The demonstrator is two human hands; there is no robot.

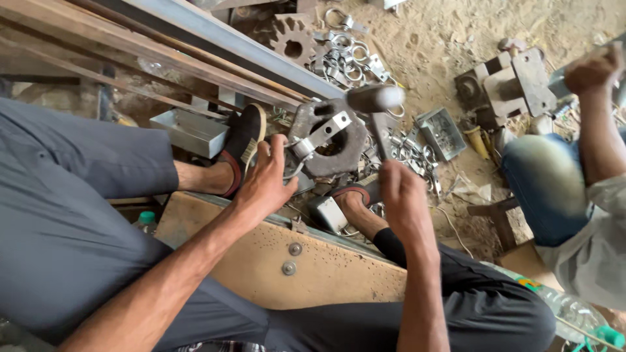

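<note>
My right hand [403, 195] grips the handle of a steel hammer [374, 100], whose blurred head is raised over a metal clamp strap [324, 133]. The strap lies across a thick, rusty hexagonal iron block [351, 151] that sits on the sandy ground between my feet. My left hand [267, 179] holds the near end of the strap at the block's left edge, fingers pinched around it. My feet wear dark slippers [242, 145] either side of the block.
A heap of shiny clamp pieces [345, 55] and a rusty gear [293, 40] lie behind the block. A small metal tray [442, 133] is to the right. Long steel bars [215, 39] run along the left. Another person [574, 182] works at far right near a heavy iron fixture [515, 81].
</note>
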